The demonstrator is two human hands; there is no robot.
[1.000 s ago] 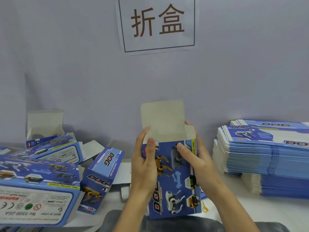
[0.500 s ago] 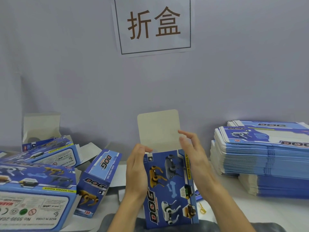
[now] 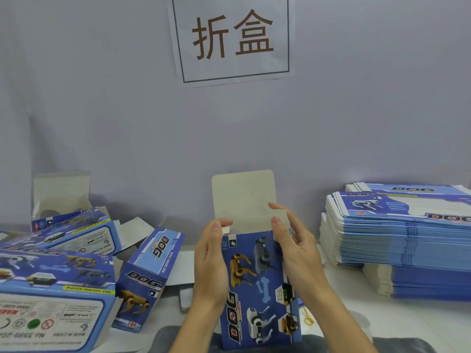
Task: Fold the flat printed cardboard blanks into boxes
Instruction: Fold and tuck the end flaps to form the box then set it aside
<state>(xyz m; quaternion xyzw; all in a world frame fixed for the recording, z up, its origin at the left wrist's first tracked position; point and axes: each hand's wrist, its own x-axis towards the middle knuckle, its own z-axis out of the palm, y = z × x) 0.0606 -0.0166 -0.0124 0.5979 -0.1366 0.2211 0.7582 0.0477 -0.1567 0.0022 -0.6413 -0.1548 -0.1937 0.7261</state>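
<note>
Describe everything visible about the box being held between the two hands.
The box is printed blue cardboard showing toy dogs, a bone and a "DOG" logo. It stands upright at centre front, already opened into a tube. Its plain grey top lid flap sticks straight up, unclosed. The left hand holds its left side, thumb at a small side flap; the right hand touches the upper right corner. Its bottom edge is hidden.
</note>
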